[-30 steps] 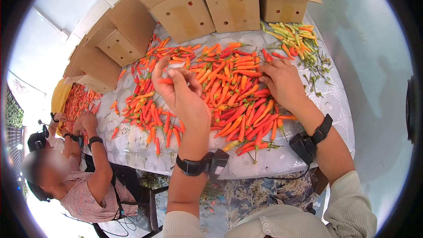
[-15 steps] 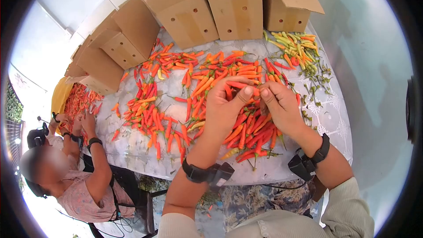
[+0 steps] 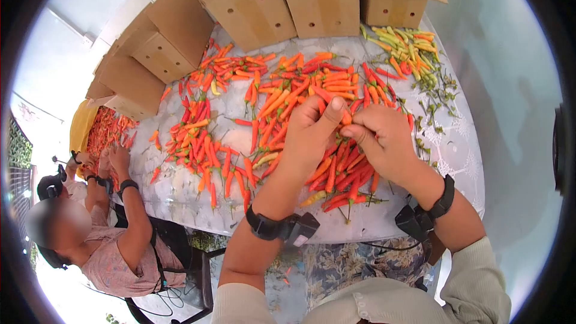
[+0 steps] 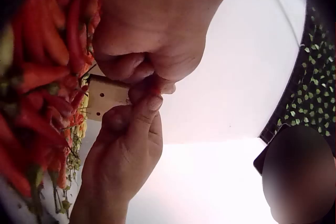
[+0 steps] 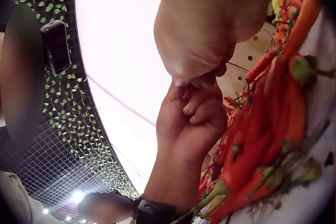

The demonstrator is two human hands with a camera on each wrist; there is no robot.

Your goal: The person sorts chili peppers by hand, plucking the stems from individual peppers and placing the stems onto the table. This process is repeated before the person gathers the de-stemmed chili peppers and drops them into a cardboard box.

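My left hand (image 3: 309, 138) holds a red chili pepper (image 3: 324, 94) over the middle of a pile of red and orange chilies (image 3: 282, 99). An orange-red chili end (image 3: 346, 118) shows between its thumb and my right hand. My right hand (image 3: 389, 144) meets it there, thumb and forefinger pinching at that end. In the left wrist view the fingertips of the left hand (image 4: 152, 40) and right hand (image 4: 123, 145) come together. The right wrist view shows both hands touching, with the curled fingers hiding most of the pepper.
Cardboard boxes (image 3: 321, 6) line the back of the table (image 3: 180, 204). Yellow-green chilies (image 3: 414, 48) lie at the back right, with loose green stems (image 3: 433, 108) nearby. At the left, another person (image 3: 132, 234) works by a heap of red chilies (image 3: 108, 135).
My left hand has come right and down from its raised place with a red chili. My right hand has left the pile's right side and met it; the two have stayed together since.
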